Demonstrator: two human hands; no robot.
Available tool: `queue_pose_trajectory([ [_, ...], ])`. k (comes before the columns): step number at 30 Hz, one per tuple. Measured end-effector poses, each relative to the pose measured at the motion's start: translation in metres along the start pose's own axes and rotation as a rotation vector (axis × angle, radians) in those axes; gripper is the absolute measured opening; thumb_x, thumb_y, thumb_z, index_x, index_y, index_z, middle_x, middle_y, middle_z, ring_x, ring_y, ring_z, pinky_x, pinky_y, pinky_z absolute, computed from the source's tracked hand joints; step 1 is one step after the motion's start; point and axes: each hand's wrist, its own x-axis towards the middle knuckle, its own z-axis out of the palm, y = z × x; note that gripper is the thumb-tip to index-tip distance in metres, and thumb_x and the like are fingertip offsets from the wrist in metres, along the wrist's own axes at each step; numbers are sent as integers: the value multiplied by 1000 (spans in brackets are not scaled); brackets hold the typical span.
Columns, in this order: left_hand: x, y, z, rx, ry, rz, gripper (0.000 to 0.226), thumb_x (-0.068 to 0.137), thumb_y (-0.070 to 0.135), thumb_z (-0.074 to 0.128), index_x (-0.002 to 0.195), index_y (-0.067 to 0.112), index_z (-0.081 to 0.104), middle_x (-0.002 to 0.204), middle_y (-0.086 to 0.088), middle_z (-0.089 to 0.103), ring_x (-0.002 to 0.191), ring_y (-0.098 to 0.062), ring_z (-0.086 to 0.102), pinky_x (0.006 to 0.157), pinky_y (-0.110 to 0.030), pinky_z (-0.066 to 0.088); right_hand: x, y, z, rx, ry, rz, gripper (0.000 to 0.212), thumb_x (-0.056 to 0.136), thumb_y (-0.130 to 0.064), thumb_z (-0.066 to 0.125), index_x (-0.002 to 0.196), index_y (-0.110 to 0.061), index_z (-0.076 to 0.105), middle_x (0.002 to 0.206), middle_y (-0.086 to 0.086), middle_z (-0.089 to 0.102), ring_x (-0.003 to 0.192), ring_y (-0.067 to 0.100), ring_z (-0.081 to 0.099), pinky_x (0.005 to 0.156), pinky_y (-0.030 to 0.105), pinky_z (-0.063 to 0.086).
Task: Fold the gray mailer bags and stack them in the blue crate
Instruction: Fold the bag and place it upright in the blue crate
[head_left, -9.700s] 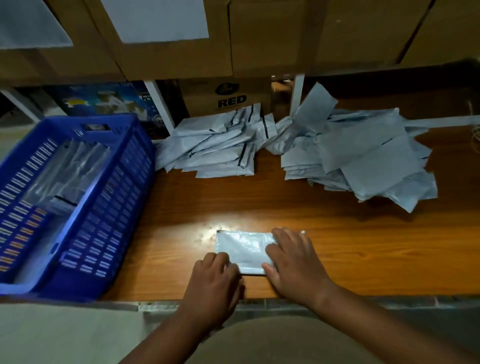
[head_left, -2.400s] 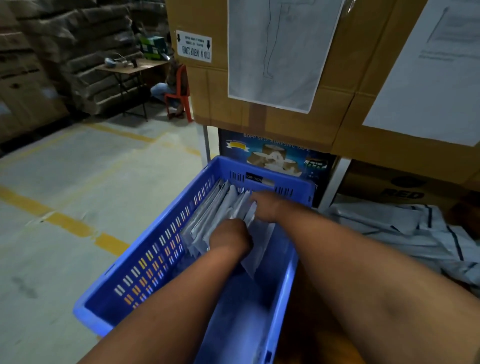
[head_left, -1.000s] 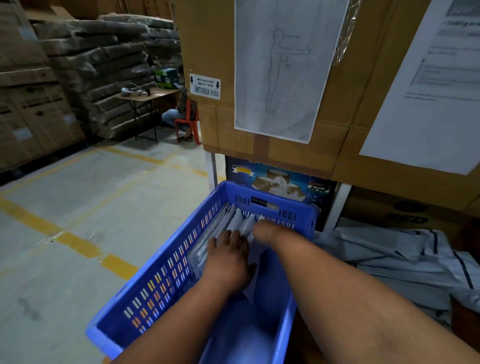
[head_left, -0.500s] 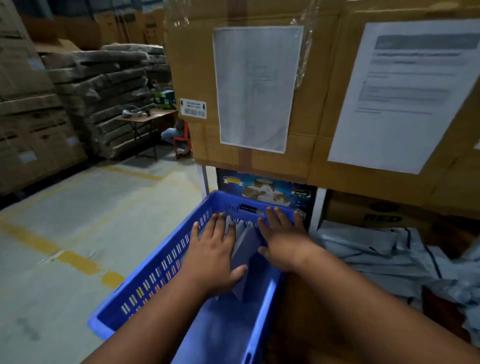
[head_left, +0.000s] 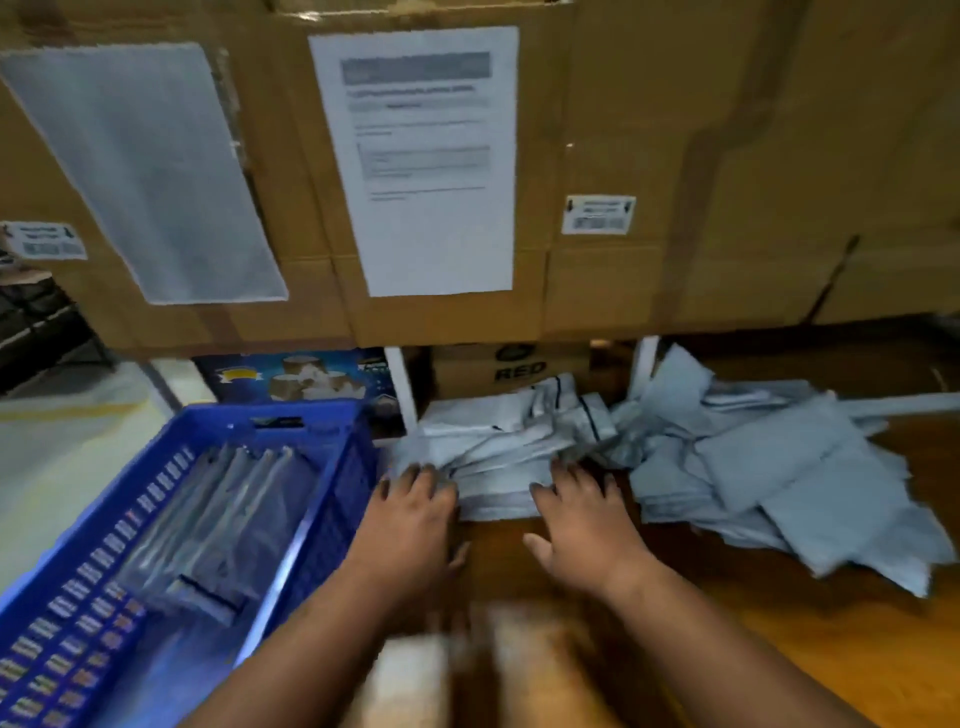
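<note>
The blue crate (head_left: 332, 499) stands at the left of the wooden table and holds a row of folded gray mailer bags (head_left: 223, 509) leaning on edge. A near pile of gray mailer bags (head_left: 498, 457) lies at the back of the table, just right of the crate. My left hand (head_left: 410, 514) reaches over its left edge with fingers spread, fingertips on the bags. My right hand (head_left: 582, 514) lies with straight fingers on the pile's right side. Neither hand grips anything. The frame is blurred.
A larger loose heap of gray mailer bags (head_left: 779, 473) covers the table's right back. Cardboard boxes (head_left: 649, 156) with taped paper sheets overhang the table's back. A bare stretch of wooden table (head_left: 779, 639) lies in front. A concrete floor (head_left: 57, 447) shows left of the crate.
Both hands left the crate and moved right onto the near pile of mailer bags. The view swung right and down from the warehouse floor to the table.
</note>
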Motion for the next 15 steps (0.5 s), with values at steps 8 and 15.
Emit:
queue_pose_trajectory([
  [8,24,63,54,-103,-226,4,74,93,62,59,155,27,37,158,-9,38,136,-35,49,110,-48,47,-24,59,46,43,-122,119,70,100,-56,56,161,-28,36,172,13,19,158,39,20,126,61,22],
  [15,68,41,61,-174,-123,-7,56,97,44,62,148,26,47,151,-6,49,132,-29,53,103,-43,51,30,29,20,3,54,26,43,98,-29,57,141,-23,52,146,12,44,129,38,48,98,51,49],
])
